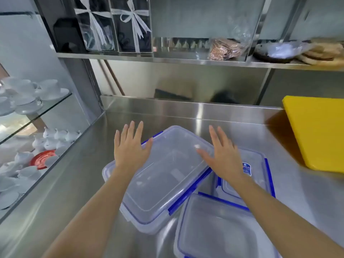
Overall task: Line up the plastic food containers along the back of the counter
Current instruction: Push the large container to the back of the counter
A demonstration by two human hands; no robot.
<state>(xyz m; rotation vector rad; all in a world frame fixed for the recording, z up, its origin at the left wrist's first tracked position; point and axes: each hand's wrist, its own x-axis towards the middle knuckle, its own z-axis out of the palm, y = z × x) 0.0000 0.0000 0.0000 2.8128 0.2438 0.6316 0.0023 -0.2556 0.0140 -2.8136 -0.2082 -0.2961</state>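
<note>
Head view: spread left hand (130, 148) and right hand (223, 155) over large container (158, 183).

Stainless steel counter (78, 183) with raised back edge, three clear blue-clipped lidded containers clustered from centre to 5 o'clock: largest (158, 181) angled at centre, labelled one (258, 164) at 3 o'clock, third (219, 231) at 5 o'clock, yellow board (316, 133) at 2 o'clock.

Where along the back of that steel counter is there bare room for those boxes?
The steel counter is bare along its back edge, from the left corner beside the glass cabinet across to the yellow cutting board. The strip left of the large container is also free. It is crowded at front right, where three containers overlap under the left hand and right hand.
</note>
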